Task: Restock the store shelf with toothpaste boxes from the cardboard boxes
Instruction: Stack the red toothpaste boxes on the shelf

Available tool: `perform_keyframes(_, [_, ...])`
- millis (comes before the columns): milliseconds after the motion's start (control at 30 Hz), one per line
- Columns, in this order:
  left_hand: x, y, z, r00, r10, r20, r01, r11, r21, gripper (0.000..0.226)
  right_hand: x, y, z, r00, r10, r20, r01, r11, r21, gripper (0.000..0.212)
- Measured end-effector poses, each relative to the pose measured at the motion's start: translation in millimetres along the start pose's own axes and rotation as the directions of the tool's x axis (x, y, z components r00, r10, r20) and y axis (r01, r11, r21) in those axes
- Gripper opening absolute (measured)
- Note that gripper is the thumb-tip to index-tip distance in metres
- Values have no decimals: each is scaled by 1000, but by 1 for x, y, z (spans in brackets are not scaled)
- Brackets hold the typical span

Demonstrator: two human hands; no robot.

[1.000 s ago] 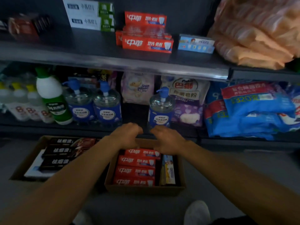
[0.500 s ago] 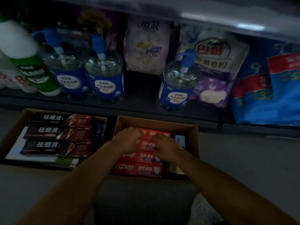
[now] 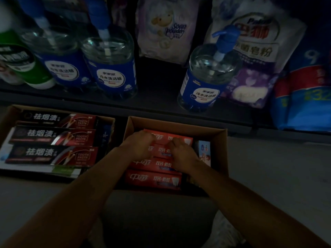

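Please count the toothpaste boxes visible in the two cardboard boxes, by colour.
Red toothpaste boxes, in the right cardboard box: 4
Black toothpaste boxes, in the left cardboard box: 3
Light blue toothpaste box, right cardboard box: 1
Total: 8

Red toothpaste boxes point(image 3: 154, 179) with white lettering and a white tooth mark fill the brown cardboard box point(image 3: 176, 125); along its right wall stands a pale blue carton point(image 3: 204, 153). The brown box point(image 3: 10, 111) to the left holds black toothpaste boxes point(image 3: 53, 154) with white characters and red ends. On the dark shelf point(image 3: 157, 102), clear pump bottles point(image 3: 202, 86) wear blue labels and blue pumps; a white-and-purple soap powder bag point(image 3: 254, 51) carries red lettering near the right edge
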State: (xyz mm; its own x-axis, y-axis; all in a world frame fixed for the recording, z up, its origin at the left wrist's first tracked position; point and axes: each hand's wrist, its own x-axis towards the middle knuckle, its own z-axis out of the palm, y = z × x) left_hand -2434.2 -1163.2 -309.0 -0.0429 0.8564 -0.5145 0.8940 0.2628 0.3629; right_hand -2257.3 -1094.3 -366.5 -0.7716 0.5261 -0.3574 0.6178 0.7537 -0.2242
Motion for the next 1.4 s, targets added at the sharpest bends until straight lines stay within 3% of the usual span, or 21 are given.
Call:
perform_keyframes(167, [-2,0,-4,1000,-3,-11,2,1000,-7,48,-4,-3,2,1000,11,13,-11,999,-31,69])
perform_keyframes(533, [1,0,-5,1000,21,-8,-21,1000,-23,46,1,-5,-5,1000,19,-8,-19,997,-68,49])
perform_keyframes(867, [0,-6,-8,999,45,-3,-45,999,-23,48,4,-5,-3,1000,8,22,-5,990,-142,48])
perform_keyframes(1400, [-9,-7,-24,999,45,-29,-44,999,31,39,0,10,-28,989,28,146,-9,992,-127,82])
